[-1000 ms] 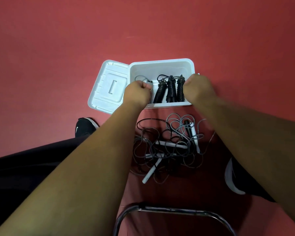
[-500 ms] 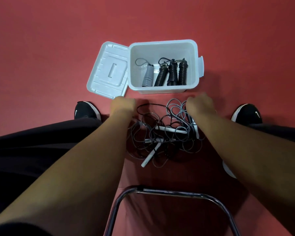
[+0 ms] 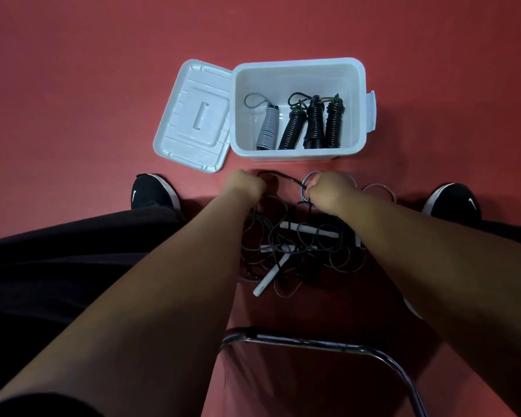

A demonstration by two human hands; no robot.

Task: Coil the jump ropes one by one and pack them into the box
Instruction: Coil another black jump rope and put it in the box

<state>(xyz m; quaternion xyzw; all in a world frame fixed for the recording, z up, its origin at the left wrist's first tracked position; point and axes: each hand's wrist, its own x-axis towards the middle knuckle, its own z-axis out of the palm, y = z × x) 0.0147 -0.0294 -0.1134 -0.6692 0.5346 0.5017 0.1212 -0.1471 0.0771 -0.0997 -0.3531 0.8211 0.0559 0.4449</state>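
Item: black left shoe point(image 3: 154, 192), with a white swoosh brand mark on its side. Item: black right shoe point(image 3: 453, 203), with the same white swoosh mark. No lettering or numbers are legible.

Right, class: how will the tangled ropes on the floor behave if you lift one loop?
Probably floppy: the tangled ropes lie in loose, curling loops. One strand likely drags others along, since the loops cross. The white handles look stiff and may dangle.

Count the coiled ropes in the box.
4, side by side in the box: a grey rope at the left, then three black ropes to its right. More could lie hidden beneath.
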